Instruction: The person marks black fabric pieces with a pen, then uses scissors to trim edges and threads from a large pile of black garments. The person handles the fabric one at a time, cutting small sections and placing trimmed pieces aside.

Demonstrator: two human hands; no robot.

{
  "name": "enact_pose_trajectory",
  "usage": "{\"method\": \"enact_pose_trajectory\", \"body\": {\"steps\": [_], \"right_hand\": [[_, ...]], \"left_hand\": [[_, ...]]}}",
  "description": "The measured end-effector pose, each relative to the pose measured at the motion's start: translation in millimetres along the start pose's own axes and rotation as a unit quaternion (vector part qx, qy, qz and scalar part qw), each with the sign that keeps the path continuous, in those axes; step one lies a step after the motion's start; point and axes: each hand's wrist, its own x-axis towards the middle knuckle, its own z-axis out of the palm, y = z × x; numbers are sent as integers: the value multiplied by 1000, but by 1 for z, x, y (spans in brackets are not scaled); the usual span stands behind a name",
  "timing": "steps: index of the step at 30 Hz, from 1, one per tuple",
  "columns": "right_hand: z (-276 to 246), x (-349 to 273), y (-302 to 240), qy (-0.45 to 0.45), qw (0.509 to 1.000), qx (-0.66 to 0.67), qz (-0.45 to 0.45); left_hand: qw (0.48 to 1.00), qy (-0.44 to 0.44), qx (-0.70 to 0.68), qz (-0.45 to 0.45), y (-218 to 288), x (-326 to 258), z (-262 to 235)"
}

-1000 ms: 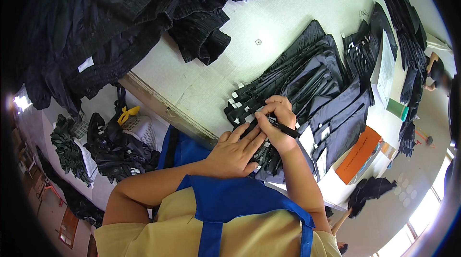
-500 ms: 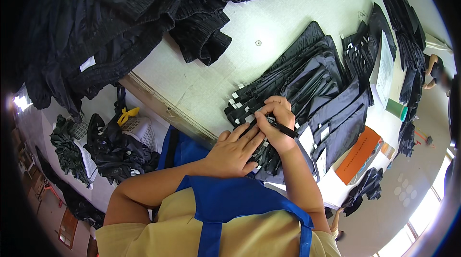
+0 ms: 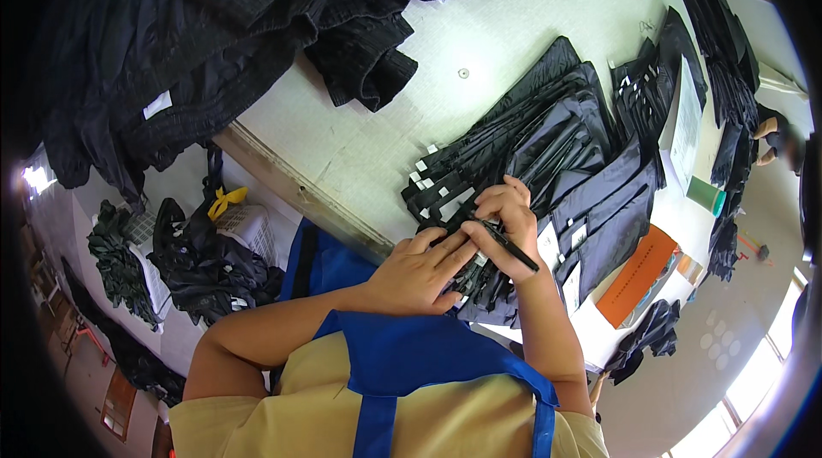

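Note:
My left hand (image 3: 414, 276) lies flat with its fingers stretched over the near ends of a fanned stack of black fabric pieces (image 3: 556, 128). Several small white tags (image 3: 420, 165) show along the stack's left edge. Beside the left fingertips, my right hand (image 3: 507, 231) is closed around a black pen (image 3: 520, 256), whose back end points toward my right wrist. The pen's tip is hidden among the fingers, so I cannot see whether it touches a tag or the cloth.
A heap of black garments (image 3: 231, 38) covers the table's (image 3: 368, 150) far left. At the right are a white paper sheet (image 3: 682, 128), a green roll (image 3: 706, 197) and an orange card (image 3: 636, 276). Baskets (image 3: 248, 231) with dark cloth stand left below. Another person (image 3: 775, 137) is at far right.
My right hand has shifted slightly right, its fingers lifting a little, and the pen has tilted more steeply. The left hand stays nearly in place on the fabric.

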Motion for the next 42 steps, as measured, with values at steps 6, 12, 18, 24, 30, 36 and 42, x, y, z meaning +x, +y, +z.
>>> {"method": "enact_pose_trajectory", "body": {"steps": [6, 12, 18, 24, 30, 36, 42], "right_hand": [[7, -1, -4, -1, 999, -32, 11], [7, 2, -7, -22, 998, -56, 8], [10, 5, -10, -11, 998, -61, 12], [11, 5, -8, -7, 998, -58, 10], [10, 3, -6, 29, 999, 1, 28], [9, 8, -6, -16, 999, -37, -17], [11, 8, -6, -5, 999, -41, -21]], "left_hand": [[998, -31, 42, -19, 0, -2, -1], [998, -28, 46, -24, 1, -4, 0], [998, -30, 51, -27, -1, -5, 0], [998, -26, 45, -24, -1, -5, -1], [999, -26, 5, -31, 2, -4, -9], [976, 111, -168, -88, -6, -18, -2], [848, 91, -475, -216, -9, -19, 12]]}}
